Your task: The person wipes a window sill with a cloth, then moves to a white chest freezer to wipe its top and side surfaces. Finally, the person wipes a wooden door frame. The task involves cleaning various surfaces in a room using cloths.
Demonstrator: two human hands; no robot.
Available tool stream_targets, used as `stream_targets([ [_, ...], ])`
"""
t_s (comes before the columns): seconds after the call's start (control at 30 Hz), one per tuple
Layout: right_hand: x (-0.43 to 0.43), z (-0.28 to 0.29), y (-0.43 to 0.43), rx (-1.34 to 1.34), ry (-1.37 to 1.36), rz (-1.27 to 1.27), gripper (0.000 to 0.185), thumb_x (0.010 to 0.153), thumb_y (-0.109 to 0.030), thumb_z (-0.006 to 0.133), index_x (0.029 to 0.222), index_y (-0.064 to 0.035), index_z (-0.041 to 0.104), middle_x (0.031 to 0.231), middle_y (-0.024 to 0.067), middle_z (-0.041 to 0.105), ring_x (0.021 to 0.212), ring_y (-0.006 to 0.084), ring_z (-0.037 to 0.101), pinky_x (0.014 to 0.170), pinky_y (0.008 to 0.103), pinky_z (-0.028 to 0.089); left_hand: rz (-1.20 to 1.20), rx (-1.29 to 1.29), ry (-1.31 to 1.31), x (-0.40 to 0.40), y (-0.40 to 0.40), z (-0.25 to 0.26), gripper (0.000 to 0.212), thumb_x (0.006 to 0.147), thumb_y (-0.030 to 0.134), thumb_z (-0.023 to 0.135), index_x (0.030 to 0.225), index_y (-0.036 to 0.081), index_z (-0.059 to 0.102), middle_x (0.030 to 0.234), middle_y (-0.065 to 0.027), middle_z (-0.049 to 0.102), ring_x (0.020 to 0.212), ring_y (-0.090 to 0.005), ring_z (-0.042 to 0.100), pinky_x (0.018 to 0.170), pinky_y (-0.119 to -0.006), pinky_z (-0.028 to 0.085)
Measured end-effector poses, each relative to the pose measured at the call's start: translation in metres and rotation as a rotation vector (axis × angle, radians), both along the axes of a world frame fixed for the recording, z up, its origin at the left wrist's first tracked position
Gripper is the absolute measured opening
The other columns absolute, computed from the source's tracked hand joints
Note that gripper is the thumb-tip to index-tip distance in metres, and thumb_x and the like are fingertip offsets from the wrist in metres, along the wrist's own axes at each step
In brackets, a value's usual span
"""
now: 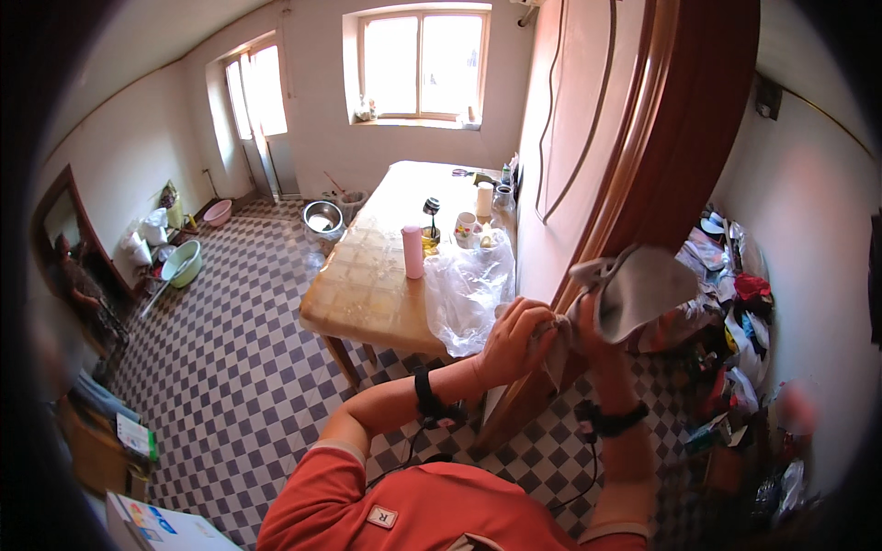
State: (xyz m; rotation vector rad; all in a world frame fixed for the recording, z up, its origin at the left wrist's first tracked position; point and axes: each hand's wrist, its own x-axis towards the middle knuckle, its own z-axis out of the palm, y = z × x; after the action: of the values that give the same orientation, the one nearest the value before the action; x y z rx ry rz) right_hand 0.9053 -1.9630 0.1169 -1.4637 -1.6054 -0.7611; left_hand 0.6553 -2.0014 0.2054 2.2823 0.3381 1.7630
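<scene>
A grey cloth is stretched between my hands in front of a brown wooden door frame. My left hand pinches a bunched part of it, and a corner hangs down below the fingers. My right hand is blurred and partly covered by the cloth, whose wide fold flops over to the right of it. Both wrists wear black straps with small devices and cables. Just left of my left hand, a clear plastic bag lies on the near corner of a table.
On the table stand a pink bottle, a white mug and a jar. Piled clothes and bags lie along the right wall. A metal basin and a green basin are farther left. Checkered tiles cover the floor.
</scene>
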Motion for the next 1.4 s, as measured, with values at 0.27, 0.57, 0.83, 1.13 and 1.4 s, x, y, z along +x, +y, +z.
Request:
stream_targets([
  [0.27, -0.032, -0.140, -0.042, -0.313, 0.567, 0.474, 0.059, 0.093, -0.023, 0.071, 0.144, -0.0061, 0.046, 0.144, 0.0128, 0.051, 0.132, 0.0297, 0.050, 0.111, 0.0423, 0.041, -0.003, 0.063, -0.090, 0.007, -0.006, 0.016, 0.031, 0.086, -0.005, 0.065, 0.115, -0.001, 0.054, 0.107, -0.0181, 0.061, 0.093, -0.0340, 0.060, 0.083, -0.040, 0.050],
  [0.57, -0.006, -0.036, -0.050, 0.094, 0.512, 0.162, 0.035, 0.100, -0.018, 0.061, 0.126, 0.0047, 0.059, 0.117, 0.0191, 0.066, 0.103, 0.0356, 0.064, 0.090, 0.0452, 0.050, 0.181, 0.048, -0.228, 0.058, 0.012, 0.025, 0.045, 0.083, 0.003, 0.071, 0.125, 0.000, 0.054, 0.119, -0.0186, 0.058, 0.104, -0.0380, 0.056, 0.090, -0.045, 0.046],
  [0.83, 0.024, 0.012, -0.041, 0.072, 0.505, -0.022, 0.032, 0.101, -0.023, 0.062, 0.121, 0.0010, 0.066, 0.104, 0.0137, 0.073, 0.091, 0.0279, 0.070, 0.075, 0.0398, 0.054, 0.320, 0.251, -0.296, 0.076, 0.021, 0.011, 0.051, 0.076, 0.002, 0.075, 0.124, 0.002, 0.058, 0.124, -0.0179, 0.059, 0.103, -0.0355, 0.056, 0.091, -0.046, 0.046],
  [1.13, 0.074, 0.218, -0.022, 0.451, 0.129, -0.018, 0.033, 0.102, -0.022, 0.060, 0.125, 0.0012, 0.062, 0.112, 0.0147, 0.069, 0.098, 0.0273, 0.067, 0.080, 0.0385, 0.052, 0.371, 0.350, -0.284, 0.080, 0.033, -0.009, 0.041, 0.081, 0.010, 0.070, 0.121, 0.001, 0.062, 0.127, -0.0194, 0.059, 0.103, -0.0336, 0.057, 0.087, -0.044, 0.049],
  [1.4, 0.061, 0.416, -0.033, 0.616, -0.242, -0.037, 0.035, 0.103, -0.021, 0.057, 0.130, 0.0012, 0.058, 0.119, 0.0167, 0.065, 0.105, 0.0282, 0.065, 0.086, 0.0391, 0.050, 0.352, 0.361, -0.325, 0.092, 0.023, 0.000, 0.046, 0.076, 0.007, 0.071, 0.122, 0.002, 0.062, 0.130, -0.0188, 0.058, 0.104, -0.0322, 0.058, 0.088, -0.042, 0.052],
])
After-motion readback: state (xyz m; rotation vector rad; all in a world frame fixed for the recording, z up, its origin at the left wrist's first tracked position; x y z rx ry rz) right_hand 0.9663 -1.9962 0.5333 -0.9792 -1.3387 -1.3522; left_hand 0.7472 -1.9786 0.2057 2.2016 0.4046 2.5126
